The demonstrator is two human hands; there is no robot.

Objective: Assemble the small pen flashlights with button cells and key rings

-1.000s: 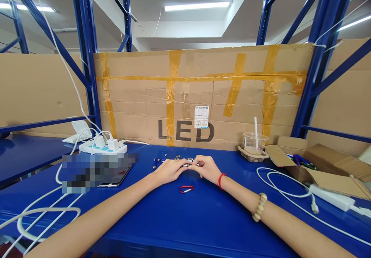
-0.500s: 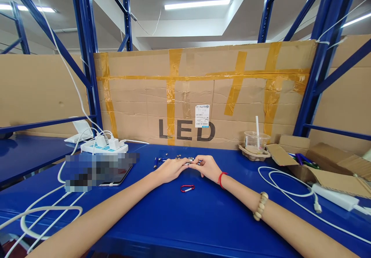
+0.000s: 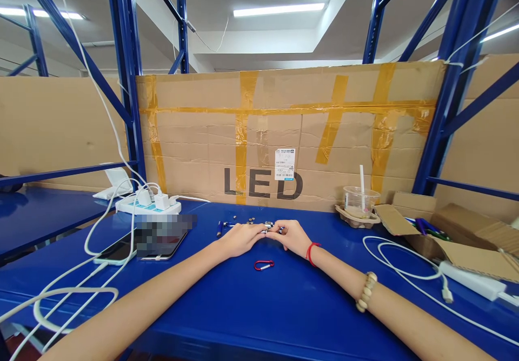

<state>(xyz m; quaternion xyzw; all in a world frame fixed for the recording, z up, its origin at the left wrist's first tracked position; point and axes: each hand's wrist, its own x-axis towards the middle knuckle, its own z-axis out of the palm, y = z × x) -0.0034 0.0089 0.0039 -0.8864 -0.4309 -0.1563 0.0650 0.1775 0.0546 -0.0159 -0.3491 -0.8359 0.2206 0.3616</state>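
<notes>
both hands meet above the blue table, fingertips close together over a small silvery metal piece. the right hand has it in a narrow pinch, thumb and forefinger nearly closed, with the other fingers curled inward. the left hand lies back upward, its thumb and forefinger drawn in on the near end of the same piece, with barely any gap between them; its remaining fingers are partly hidden, so how tightly they curl cannot be told. the hands cover much of the piece, and its full shape is unclear. it sits near the middle of the table, in front of the cardboard panel and well apart from it. another shiny bit shows just beyond the fingertips, but whether it belongs to the held piece cannot be told.

just left of the left hand stands a dark blue cylinder, and a few small button-like pieces lie behind the hands. a red carabiner lies flat on the near side of the hands, touched by neither. a red cord bracelet circles the right wrist.
</notes>
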